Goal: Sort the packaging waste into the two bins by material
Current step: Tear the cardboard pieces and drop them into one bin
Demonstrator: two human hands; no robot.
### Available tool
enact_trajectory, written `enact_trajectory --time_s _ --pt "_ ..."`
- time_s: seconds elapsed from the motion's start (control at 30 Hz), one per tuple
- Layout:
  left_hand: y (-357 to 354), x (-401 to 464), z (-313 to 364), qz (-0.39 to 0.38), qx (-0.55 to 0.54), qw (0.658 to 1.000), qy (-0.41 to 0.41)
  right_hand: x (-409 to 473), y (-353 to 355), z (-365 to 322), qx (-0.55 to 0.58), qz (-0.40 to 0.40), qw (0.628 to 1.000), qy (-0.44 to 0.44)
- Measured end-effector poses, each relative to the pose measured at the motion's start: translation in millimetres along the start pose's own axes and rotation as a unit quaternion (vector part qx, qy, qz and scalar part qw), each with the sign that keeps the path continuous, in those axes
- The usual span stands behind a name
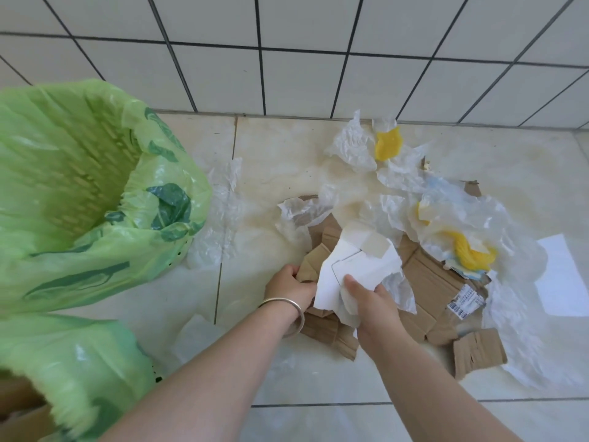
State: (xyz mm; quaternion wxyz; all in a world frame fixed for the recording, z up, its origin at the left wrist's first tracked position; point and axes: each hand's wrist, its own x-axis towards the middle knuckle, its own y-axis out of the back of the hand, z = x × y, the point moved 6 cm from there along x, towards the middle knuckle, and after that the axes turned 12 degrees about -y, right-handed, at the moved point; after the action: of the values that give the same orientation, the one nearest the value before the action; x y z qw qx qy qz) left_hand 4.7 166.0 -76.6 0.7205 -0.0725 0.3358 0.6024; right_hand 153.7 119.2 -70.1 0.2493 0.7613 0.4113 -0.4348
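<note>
Two bins stand at the left edge of the floor [271, 161], both lined with green bags. The far bin [95, 173] looks empty as far as we can see into it. The near bin [73, 371] is at the lower left corner, and something brown like cardboard shows below it, but we cannot tell how much is inside. So we judge that the sorting is only at its beginning.

Most of the waste is not yet sorted. A heap lies in the middle and toward the right edge of the floor: flattened brown cardboard [424, 282], crumpled clear plastic film [353, 145] near the tiled wall [302, 43], yellow pieces [387, 143] mixed in the film, and a white sheet [561, 275] at the right. One more thin film [220, 199] lies just beside the far bin.

Our left hand [291, 287] is closed on the edge of a folded brown cardboard piece [314, 261] at the near side of the heap. Our right hand [371, 301] is closed on a torn white carton piece [357, 266], and a bit of clear film seems caught in the same grip. Both pieces are touching each other above the heap. The bins are well apart from them, to our left.
</note>
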Motion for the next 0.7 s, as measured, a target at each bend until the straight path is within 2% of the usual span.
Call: enact_trajectory --time_s 0.33,0.5,0.7 --pt "9.7 -57.9 66.9 -0.053 -0.081 0.99 -0.105 -70.6 22.1 -21.2 0.007 -0.105 0.994 0.041" --pt "46.9 -94.6 85.8 0.01 -0.098 0.986 -0.137 -120.9 3.5 -42.2 -0.046 -0.14 0.982 0.114" --pt "115.2 -148.3 105.4 0.108 -0.149 0.968 -0.169 -189.9 -45.1 -64.1 -0.133 -0.15 0.951 0.236"
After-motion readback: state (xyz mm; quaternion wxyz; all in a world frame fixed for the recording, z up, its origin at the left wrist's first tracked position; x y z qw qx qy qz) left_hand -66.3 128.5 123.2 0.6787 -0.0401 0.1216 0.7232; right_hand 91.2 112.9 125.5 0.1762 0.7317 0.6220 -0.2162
